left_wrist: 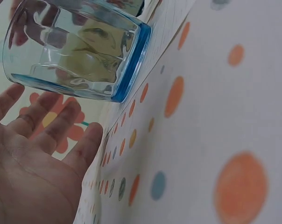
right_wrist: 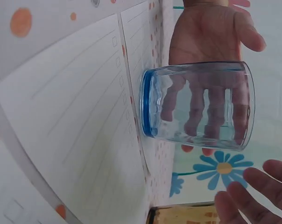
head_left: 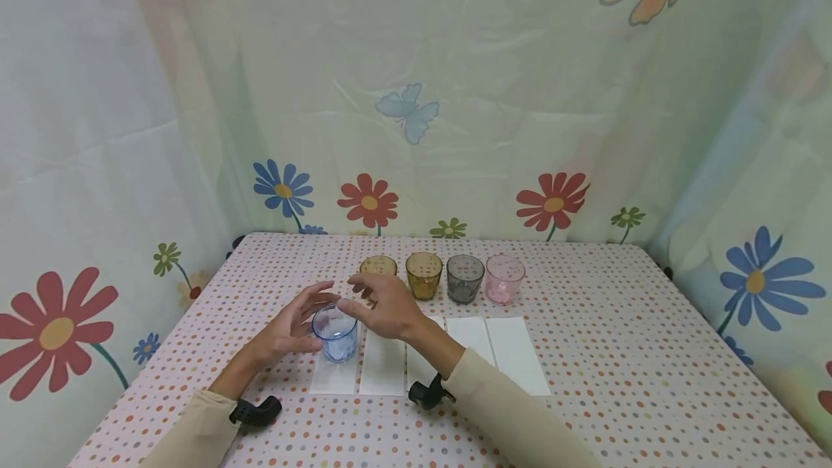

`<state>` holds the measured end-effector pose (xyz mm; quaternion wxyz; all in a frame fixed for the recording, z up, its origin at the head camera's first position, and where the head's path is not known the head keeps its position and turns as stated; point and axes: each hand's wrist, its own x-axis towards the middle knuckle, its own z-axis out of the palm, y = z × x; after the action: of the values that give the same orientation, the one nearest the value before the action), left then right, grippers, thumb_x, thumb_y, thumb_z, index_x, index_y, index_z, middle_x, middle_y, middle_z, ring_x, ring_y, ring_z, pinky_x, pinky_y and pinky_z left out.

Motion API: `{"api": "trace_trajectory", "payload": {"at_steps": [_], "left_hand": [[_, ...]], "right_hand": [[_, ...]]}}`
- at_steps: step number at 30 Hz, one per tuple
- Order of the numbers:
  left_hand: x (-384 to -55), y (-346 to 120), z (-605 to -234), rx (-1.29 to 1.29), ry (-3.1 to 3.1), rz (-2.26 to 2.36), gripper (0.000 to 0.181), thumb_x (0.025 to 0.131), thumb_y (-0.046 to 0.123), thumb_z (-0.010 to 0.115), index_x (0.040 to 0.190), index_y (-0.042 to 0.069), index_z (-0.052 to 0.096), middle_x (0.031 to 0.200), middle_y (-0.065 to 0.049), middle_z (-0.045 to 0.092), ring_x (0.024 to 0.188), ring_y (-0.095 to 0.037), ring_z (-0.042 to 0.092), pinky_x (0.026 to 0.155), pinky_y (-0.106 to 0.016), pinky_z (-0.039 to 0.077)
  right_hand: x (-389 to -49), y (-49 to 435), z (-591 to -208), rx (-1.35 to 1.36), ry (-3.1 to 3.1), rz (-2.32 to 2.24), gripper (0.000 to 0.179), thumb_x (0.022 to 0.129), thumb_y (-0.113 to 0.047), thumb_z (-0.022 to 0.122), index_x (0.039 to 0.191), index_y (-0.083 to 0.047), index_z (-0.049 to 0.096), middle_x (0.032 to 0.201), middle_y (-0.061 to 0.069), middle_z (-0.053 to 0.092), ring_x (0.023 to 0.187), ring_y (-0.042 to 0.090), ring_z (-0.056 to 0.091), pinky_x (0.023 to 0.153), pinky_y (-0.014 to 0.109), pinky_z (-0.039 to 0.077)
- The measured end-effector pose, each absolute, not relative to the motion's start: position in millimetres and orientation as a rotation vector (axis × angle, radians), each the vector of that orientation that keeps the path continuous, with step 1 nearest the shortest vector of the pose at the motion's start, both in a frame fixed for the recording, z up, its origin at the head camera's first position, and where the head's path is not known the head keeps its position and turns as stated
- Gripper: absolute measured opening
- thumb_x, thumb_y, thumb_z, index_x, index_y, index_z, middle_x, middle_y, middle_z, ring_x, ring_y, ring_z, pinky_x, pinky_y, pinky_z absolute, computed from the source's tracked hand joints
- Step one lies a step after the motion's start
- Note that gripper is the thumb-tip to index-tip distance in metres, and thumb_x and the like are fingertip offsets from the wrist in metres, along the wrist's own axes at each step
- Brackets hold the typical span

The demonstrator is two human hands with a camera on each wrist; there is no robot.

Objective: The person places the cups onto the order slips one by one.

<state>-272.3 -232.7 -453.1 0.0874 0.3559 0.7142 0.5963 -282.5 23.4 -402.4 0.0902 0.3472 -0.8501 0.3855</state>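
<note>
A clear blue glass cup (head_left: pixel 338 347) stands upright on the leftmost white paper sheet (head_left: pixel 333 380), its thick base a deeper blue (left_wrist: pixel 131 65). To its left is my left hand (head_left: pixel 295 327), palm facing the cup with fingers extended behind it in the right wrist view. In the left wrist view these fingers (left_wrist: pixel 61 126) lie relaxed beside the cup's wall. My right hand (head_left: pixel 385 305) hovers on the cup's other side, thumb overlapping the far rim in the head view. Its loose fingers (right_wrist: pixel 264 193) are apart from the cup in the right wrist view. Neither hand grips it.
Behind the sheets is a row of glass cups: an amber cup (head_left: pixel 378 263) partly hidden by my right hand, another amber cup (head_left: pixel 424 282), a grey cup (head_left: pixel 465 282) and a pink cup (head_left: pixel 505 282). More lined sheets (head_left: pixel 518 358) lie side by side on the dotted tablecloth (head_left: pixel 617 367).
</note>
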Motion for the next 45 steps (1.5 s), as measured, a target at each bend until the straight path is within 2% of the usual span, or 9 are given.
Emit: {"api": "trace_trajectory", "payload": {"at_steps": [3, 8, 11, 15, 19, 22, 29, 34, 45], "left_hand": [[-272.5, -231.1, -453.6, 1.075, 2.122, 1.774, 0.093, 0.087, 0.016, 0.075, 0.16, 0.003, 0.018, 0.154, -0.027, 0.035, 0.143, -0.048, 0.032, 0.112, -0.065, 0.032], [-272.2, -228.7, -454.7, 1.077, 2.078, 1.794, 0.091, 0.086, 0.012, 0.076, 0.158, 0.0, 0.022, 0.156, -0.034, 0.029, 0.138, -0.023, 0.046, 0.108, -0.032, 0.045], [-271.8, -228.1, -455.6, 1.097, 2.058, 1.795, 0.09, 0.086, 0.011, 0.075, 0.158, -0.002, 0.022, 0.155, -0.039, 0.024, 0.135, -0.012, 0.047, 0.105, -0.026, 0.046], [-270.8, -226.9, -456.0, 1.115, 2.052, 1.795, 0.087, 0.088, 0.01, 0.074, 0.157, -0.003, 0.024, 0.154, -0.041, 0.025, 0.135, -0.011, 0.048, 0.105, -0.026, 0.045], [-269.5, -225.5, -456.9, 1.041, 2.051, 1.796, 0.081, 0.089, 0.008, 0.072, 0.156, 0.0, 0.028, 0.153, -0.033, 0.036, 0.136, -0.017, 0.049, 0.105, -0.027, 0.046], [-268.6, -224.2, -457.7, 0.98, 2.036, 1.797, 0.076, 0.09, 0.006, 0.07, 0.156, 0.001, 0.032, 0.151, -0.028, 0.042, 0.137, -0.027, 0.049, 0.106, -0.029, 0.046], [-268.8, -223.3, -458.8, 0.973, 2.013, 1.806, 0.073, 0.092, 0.003, 0.069, 0.154, -0.002, 0.032, 0.148, -0.031, 0.044, 0.137, -0.049, 0.042, 0.108, -0.035, 0.046], [-269.5, -221.5, -459.4, 0.967, 2.039, 1.8, 0.073, 0.092, 0.005, 0.069, 0.154, -0.001, 0.032, 0.147, -0.029, 0.046, 0.136, -0.045, 0.046, 0.107, -0.035, 0.047], [-269.9, -223.5, -457.9, 0.956, 1.999, 1.816, 0.077, 0.092, 0.006, 0.07, 0.154, -0.007, 0.027, 0.147, -0.031, 0.045, 0.134, -0.042, 0.049, 0.105, -0.031, 0.048]], "right_hand": [[-283.0, 24.7, -407.5, 0.962, -2.47, 1.178, 0.047, 0.097, -0.042, 0.062, 0.127, -0.007, 0.067, 0.118, 0.012, 0.072, 0.102, 0.026, 0.069, 0.081, 0.038, 0.057], [-285.9, 26.1, -409.9, 0.859, -2.383, 1.151, 0.044, 0.097, -0.04, 0.063, 0.124, -0.005, 0.068, 0.121, 0.012, 0.071, 0.112, 0.027, 0.065, 0.098, 0.045, 0.051], [-289.4, 26.6, -410.6, 0.804, -2.343, 1.14, 0.042, 0.096, -0.034, 0.065, 0.124, -0.003, 0.067, 0.121, 0.013, 0.07, 0.116, 0.029, 0.06, 0.102, 0.05, 0.046], [-294.9, 26.9, -411.6, 0.688, -2.334, 1.106, 0.041, 0.093, -0.027, 0.068, 0.126, -0.003, 0.065, 0.125, 0.012, 0.067, 0.118, 0.031, 0.054, 0.098, 0.051, 0.047], [-301.7, 26.8, -413.1, 0.598, -2.373, 1.006, 0.047, 0.09, -0.027, 0.07, 0.13, -0.003, 0.062, 0.133, 0.012, 0.061, 0.125, 0.032, 0.046, 0.102, 0.052, 0.044], [-307.6, 26.4, -413.8, 0.553, -2.439, 0.927, 0.056, 0.09, -0.032, 0.069, 0.136, -0.003, 0.057, 0.139, 0.013, 0.056, 0.133, 0.034, 0.041, 0.108, 0.053, 0.04], [-317.0, 22.7, -413.9, 0.413, -2.698, 0.785, 0.078, 0.09, -0.052, 0.067, 0.149, -0.005, 0.046, 0.149, 0.013, 0.051, 0.148, 0.034, 0.028, 0.115, 0.054, 0.034], [-320.1, 20.5, -412.0, 0.37, -2.805, 0.612, 0.088, 0.09, -0.06, 0.066, 0.152, -0.003, 0.042, 0.15, 0.014, 0.051, 0.153, 0.036, 0.018, 0.121, 0.053, 0.023], [-326.4, 22.6, -407.8, 0.368, -2.872, 0.493, 0.087, 0.09, -0.061, 0.064, 0.149, 0.0, 0.046, 0.146, 0.015, 0.055, 0.153, 0.036, 0.018, 0.124, 0.05, 0.012]]}}
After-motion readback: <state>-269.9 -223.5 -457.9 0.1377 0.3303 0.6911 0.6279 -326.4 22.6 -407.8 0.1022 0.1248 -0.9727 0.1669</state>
